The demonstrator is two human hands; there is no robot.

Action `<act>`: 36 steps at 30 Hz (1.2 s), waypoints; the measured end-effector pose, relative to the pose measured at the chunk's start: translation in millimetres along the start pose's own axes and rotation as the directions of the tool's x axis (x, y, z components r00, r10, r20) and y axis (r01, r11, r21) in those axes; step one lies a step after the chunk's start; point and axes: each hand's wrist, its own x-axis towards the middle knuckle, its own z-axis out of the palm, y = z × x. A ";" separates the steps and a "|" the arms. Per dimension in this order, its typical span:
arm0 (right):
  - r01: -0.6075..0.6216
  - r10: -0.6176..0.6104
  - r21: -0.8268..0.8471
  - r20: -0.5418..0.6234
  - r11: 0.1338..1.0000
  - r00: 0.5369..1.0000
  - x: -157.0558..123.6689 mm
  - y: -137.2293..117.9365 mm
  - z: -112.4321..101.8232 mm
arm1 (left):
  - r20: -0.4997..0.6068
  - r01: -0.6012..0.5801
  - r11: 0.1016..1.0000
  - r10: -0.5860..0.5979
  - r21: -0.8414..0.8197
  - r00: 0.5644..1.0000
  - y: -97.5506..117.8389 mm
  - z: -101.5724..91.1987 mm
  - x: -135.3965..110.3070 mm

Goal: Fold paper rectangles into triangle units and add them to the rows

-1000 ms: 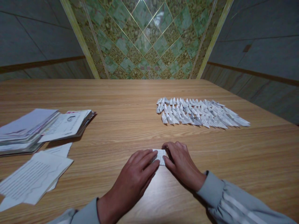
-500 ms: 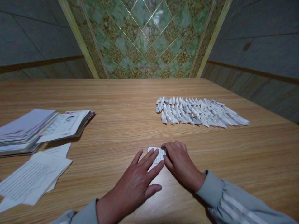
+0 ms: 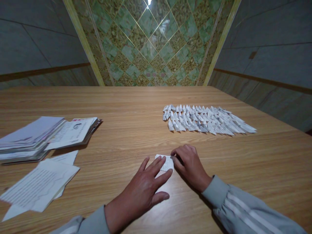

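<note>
Your right hand [image 3: 190, 165] pinches the folded paper [image 3: 169, 163] at its right edge; your left hand [image 3: 143, 190] is splayed over it. It lies on the table [image 3: 126, 130], apparently part-done. Pointed pieces [image 3: 204, 121] beyond appear complete; loose sheets [image 3: 48, 180] lie unfolded.

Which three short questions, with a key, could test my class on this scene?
1. True or false: the left hand makes a closed fist over the small paper.

2. Where are the rows of folded papers?
A) On the stack at the left
B) Beyond the right hand
C) Under the left hand

3. Fill in: the right sleeve has pale ____.

Key: 1. False, its fingers are spread. 2. B. 3. Stripes.
</note>
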 end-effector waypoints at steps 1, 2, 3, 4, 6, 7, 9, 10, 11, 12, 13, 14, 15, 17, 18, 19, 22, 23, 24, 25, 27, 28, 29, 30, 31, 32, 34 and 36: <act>0.019 -0.019 -0.006 0.013 1.000 1.000 -0.5 -1.0 0.0 | -0.001 0.000 1.000 0.000 -0.004 1.000 0.2 -0.7 0.3; 0.023 -0.023 -0.014 0.037 1.000 0.999 -0.9 -2.2 0.1 | -0.006 0.000 1.000 0.000 -0.011 1.000 0.4 -1.5 0.6; 0.014 -0.012 -0.024 0.062 1.000 0.998 -1.1 -3.2 0.3 | -0.009 0.001 1.000 -0.002 -0.020 1.000 0.4 -2.3 0.8; -0.004 0.007 -0.035 0.083 0.999 0.997 -1.0 -4.1 0.5 | -0.010 0.002 1.000 -0.003 -0.029 1.000 0.2 -3.1 0.9; -0.038 0.044 -0.056 0.109 0.998 0.993 -0.4 -5.2 0.5 | -0.007 0.002 0.999 -0.002 -0.045 1.000 -0.8 -4.7 0.4; -0.047 0.054 -0.063 0.117 0.997 0.992 0.0 -5.5 0.3 | -0.004 0.002 0.999 -0.002 -0.050 1.000 -1.4 -5.5 -0.1; -0.056 0.064 -0.069 0.130 0.996 0.989 0.7 -6.1 -0.7 | 0.000 0.011 0.999 -0.011 -0.053 1.000 -2.9 -6.8 -1.2; -0.057 0.067 -0.072 0.133 0.996 0.989 0.9 -6.5 -1.2 | 0.002 0.019 0.998 -0.019 -0.053 1.000 -3.6 -7.3 -1.8; -0.056 0.067 -0.078 0.135 0.995 0.989 1.0 -7.1 -1.6 | 0.007 0.026 0.998 -0.025 -0.052 1.000 -4.2 -7.8 -2.3; -0.055 0.066 -0.086 0.134 0.995 0.989 1.0 -7.9 -1.7 | 0.015 0.029 0.998 -0.028 -0.051 0.999 -4.7 -8.1 -2.8; -0.055 0.067 -0.096 0.130 0.994 0.989 1.0 -8.6 -1.6 | 0.025 0.029 0.998 -0.028 -0.050 0.999 -5.1 -8.3 -3.2; -0.057 0.070 -0.107 0.121 0.993 0.990 1.1 -9.1 -1.1 | 0.034 0.029 0.998 -0.027 -0.049 0.999 -5.4 -8.5 -3.5; -0.062 0.075 -0.117 0.109 0.991 0.991 1.3 -9.3 -0.4 | 0.041 0.026 0.998 -0.024 -0.049 0.999 -5.8 -8.7 -3.7; -0.083 0.094 -0.133 0.076 0.988 0.993 2.3 -8.0 1.5 | 0.045 0.020 0.998 -0.018 -0.056 0.999 -6.5 -9.4 -4.0; -0.097 0.106 -0.140 0.055 0.985 0.993 3.0 -6.4 2.3 | 0.046 0.015 0.998 -0.012 -0.062 0.999 -7.0 -10.0 -4.1; -0.111 0.117 -0.145 0.036 0.983 0.992 3.9 -4.2 2.9 | 0.046 0.009 0.998 -0.006 -0.067 0.999 -7.4 -10.7 -4.1; -0.141 0.141 -0.150 -0.007 0.979 0.990 6.0 2.3 2.2 | 0.051 -0.003 0.997 0.007 -0.073 0.999 -8.5 -12.6 -4.3; -0.144 0.143 -0.149 -0.018 0.978 0.990 5.9 3.3 1.3 | 0.050 -0.006 0.997 0.009 -0.072 0.999 -8.7 -12.9 -4.4; -0.133 0.132 -0.140 -0.021 0.981 0.991 5.3 3.2 0.3 | 0.045 -0.008 0.998 0.011 -0.069 0.999 -8.8 -12.9 -4.4; -0.107 0.106 -0.123 -0.015 0.987 0.994 4.1 2.2 -0.8 | 0.041 -0.012 0.998 0.015 -0.067 0.999 -8.8 -12.8 -4.4; -0.014 0.016 -0.073 0.027 0.997 1.000 0.1 -1.8 -2.3 | 0.035 -0.015 0.998 0.017 -0.063 0.999 -8.5 -12.1 -4.1; 0.034 -0.031 -0.053 0.061 0.998 0.998 -2.3 -4.1 -2.7 | 0.036 -0.014 0.998 0.016 -0.061 0.999 -8.5 -11.9 -4.0; 0.066 -0.060 -0.057 0.096 0.996 0.994 -4.7 -5.9 -2.8 | 0.041 -0.012 0.998 0.014 -0.058 0.999 -8.6 -11.7 -4.0; 0.087 -0.077 -0.079 0.123 0.993 0.989 -6.9 -7.0 -2.8 | 0.047 -0.011 0.998 0.014 -0.057 0.999 -9.0 -11.7 -4.2; 0.105 -0.088 -0.112 0.147 0.988 0.985 -8.7 -7.5 -2.7 | 0.053 -0.014 0.998 0.017 -0.056 0.998 -9.7 -11.8 -4.9; 0.118 -0.093 -0.150 0.163 0.982 0.982 -10.0 -7.3 -2.6 | 0.053 -0.020 0.998 0.023 -0.057 0.998 -10.8 -12.1 -6.0; 0.135 -0.097 -0.210 0.179 0.968 0.979 -11.2 -5.9 -2.4 | 0.042 -0.035 0.998 0.037 -0.057 0.998 -14.0 -13.5 -9.7; 0.134 -0.089 -0.242 0.186 0.961 0.978 -11.2 -4.9 -2.4 | 0.024 -0.032 0.999 0.033 -0.043 0.999 -17.8 -16.3 -14.9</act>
